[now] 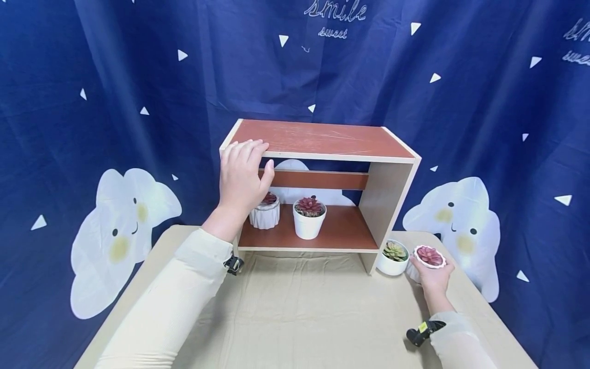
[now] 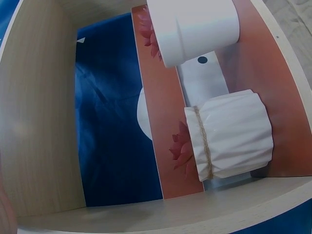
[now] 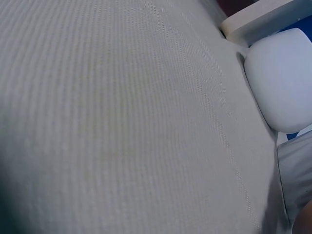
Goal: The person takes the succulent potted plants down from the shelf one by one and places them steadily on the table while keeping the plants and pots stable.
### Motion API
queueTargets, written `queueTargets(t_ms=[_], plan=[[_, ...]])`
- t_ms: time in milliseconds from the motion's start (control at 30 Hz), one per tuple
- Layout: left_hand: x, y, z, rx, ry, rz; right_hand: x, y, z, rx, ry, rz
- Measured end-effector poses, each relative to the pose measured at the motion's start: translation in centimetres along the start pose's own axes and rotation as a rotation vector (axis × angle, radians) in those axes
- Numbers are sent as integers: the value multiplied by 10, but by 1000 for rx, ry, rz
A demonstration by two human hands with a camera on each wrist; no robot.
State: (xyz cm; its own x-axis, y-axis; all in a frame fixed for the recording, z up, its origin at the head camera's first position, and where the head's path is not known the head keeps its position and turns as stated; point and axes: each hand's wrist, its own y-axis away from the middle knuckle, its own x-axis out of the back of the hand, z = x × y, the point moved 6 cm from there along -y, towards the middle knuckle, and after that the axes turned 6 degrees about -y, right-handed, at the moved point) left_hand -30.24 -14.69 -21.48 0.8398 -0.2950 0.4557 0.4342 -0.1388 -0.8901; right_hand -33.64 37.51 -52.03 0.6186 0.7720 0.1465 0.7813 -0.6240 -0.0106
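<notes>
My left hand rests on the front left corner of a small wooden shelf, fingers over its top edge and the palm in front. With my right hand I grip a white ridged pot holding a red succulent, at the table's right side. Right beside it, against the shelf's right side panel, stands a round white pot with a green succulent. Inside the shelf are a smooth white pot with a red succulent and a pleated white pot tied with twine, partly hidden by my left hand in the head view.
The shelf stands on a table with a beige cloth. Its right side panel rises between the inner board and the two pots on the right. A blue curtain with clouds and triangles hangs close behind the table.
</notes>
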Motion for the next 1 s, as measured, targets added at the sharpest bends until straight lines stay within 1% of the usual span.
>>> queueTargets(t_ms=[233,400,533,633,767,1000], plan=[[0,1,0,4,-3,-3,-1,0,2,35,-60,8],[0,1,-1,3,0,2,-1,0,0,76,-76,29],[0,0,0,-1,5,6,1,1,-1,93,-69,54],[0,0,0,-3,7,7,2,2,-2,88,-62,64],[0,0,0,-3,7,6,2,2,-4,97,-65,63],[1,0,1,-3,12,11,5,4,-14,143,-63,54]])
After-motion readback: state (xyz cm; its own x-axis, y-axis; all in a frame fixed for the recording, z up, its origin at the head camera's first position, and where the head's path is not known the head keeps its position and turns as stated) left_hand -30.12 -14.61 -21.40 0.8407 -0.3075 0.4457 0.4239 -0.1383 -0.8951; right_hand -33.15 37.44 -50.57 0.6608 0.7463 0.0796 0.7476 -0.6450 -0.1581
